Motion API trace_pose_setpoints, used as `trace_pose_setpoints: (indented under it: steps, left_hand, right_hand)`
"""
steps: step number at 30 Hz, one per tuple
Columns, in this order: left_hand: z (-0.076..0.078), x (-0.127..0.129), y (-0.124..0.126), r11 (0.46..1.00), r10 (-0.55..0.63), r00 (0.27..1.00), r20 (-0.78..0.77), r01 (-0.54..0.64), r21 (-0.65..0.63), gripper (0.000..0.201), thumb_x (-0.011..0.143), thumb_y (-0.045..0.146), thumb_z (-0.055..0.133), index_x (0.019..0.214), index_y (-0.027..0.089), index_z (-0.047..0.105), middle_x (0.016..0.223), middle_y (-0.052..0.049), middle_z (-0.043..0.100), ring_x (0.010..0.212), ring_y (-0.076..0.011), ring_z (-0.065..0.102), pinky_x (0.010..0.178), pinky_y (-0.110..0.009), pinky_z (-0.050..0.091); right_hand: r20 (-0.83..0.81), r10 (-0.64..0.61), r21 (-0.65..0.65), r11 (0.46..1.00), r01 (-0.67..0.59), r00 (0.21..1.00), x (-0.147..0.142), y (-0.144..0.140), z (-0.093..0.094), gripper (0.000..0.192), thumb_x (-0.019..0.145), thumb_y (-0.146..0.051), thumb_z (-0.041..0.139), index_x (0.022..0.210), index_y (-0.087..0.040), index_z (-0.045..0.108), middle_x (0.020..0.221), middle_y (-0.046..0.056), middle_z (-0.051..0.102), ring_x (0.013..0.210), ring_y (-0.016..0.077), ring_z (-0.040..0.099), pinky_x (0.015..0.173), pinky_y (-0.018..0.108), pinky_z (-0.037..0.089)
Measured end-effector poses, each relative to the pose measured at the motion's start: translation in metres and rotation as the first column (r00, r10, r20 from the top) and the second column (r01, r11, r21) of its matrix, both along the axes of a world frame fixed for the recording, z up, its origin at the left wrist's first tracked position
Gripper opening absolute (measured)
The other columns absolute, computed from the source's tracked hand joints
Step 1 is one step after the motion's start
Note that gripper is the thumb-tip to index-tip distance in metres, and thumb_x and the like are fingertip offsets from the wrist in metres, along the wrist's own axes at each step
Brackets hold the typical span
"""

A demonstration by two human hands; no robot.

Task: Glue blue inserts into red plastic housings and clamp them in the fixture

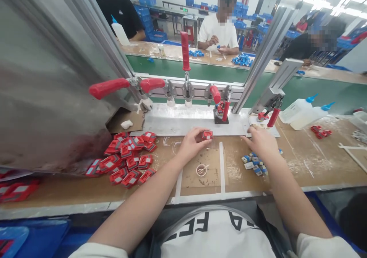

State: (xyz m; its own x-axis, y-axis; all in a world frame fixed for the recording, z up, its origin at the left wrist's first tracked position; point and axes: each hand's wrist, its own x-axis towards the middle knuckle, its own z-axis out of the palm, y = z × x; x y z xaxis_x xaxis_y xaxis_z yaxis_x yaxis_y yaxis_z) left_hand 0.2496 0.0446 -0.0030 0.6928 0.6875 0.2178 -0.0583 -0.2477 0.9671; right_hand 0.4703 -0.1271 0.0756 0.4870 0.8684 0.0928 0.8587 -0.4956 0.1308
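The workbench (315, 162) runs the whole width, and everything else sits relative to it. Along its far edge stands a metal rail (195, 89) carrying five toggle clamps with red handles (185, 51): two lying flat at the left, one upright in the middle, two shorter ones toward the right. Beyond the rail, three other people sit across a green belt (200, 70). At the bench's right end lie two white squeeze bottles (304, 114) with blue tips. On its left half spreads a heap of red parts (129, 158), roughly twenty; an exact count is not possible. Right of centre lies a small cluster of blue-and-white pieces (254, 162), about seven. Near the front edge sits one small white cup (201, 170). The left hand (190, 145) grips a single red part (207, 135) at its fingertips, mid-bench. The right hand (262, 141) rests palm down above the cluster; whether it clasps anything cannot be told.
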Motion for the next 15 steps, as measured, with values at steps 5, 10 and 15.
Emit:
trace_pose_setpoints:
  steps: [5,10,15]
  left_hand:
    - [0.005,0.0,-0.003,0.999,0.038,0.996,0.086,-0.04,0.021,0.041,0.078,0.025,0.082,0.117,0.021,0.069,0.119,-0.008,0.065,0.107,-0.0212,0.068,0.094,-0.038,0.06]
    - [0.009,-0.004,-0.004,0.995,0.048,0.994,0.094,-0.057,0.088,0.036,0.076,0.029,0.086,0.109,0.022,0.073,0.111,-0.006,0.067,0.101,-0.0209,0.068,0.093,-0.039,0.061]
    - [0.014,-0.008,-0.008,0.994,0.011,0.987,0.161,-0.029,0.108,0.045,0.079,0.029,0.085,0.122,0.027,0.072,0.115,-0.005,0.064,0.105,-0.0199,0.067,0.096,-0.038,0.061]
  right_hand:
    - [0.118,-0.025,-0.187,0.981,0.047,0.993,0.04,-0.009,-0.015,0.024,0.095,-0.034,0.065,0.103,-0.011,0.069,0.103,0.021,0.074,0.107,0.0358,0.065,0.079,0.038,0.045]
    - [-0.176,0.063,0.045,0.997,-0.056,0.982,0.039,-0.005,-0.021,0.013,0.089,-0.026,0.068,0.096,-0.015,0.071,0.098,0.016,0.075,0.101,0.0333,0.067,0.084,0.041,0.049]
    - [-0.836,0.436,0.527,0.806,0.269,0.332,0.009,-0.001,-0.028,0.034,0.082,-0.049,0.079,0.106,-0.025,0.073,0.096,0.006,0.075,0.079,0.0204,0.068,0.075,0.036,0.057]
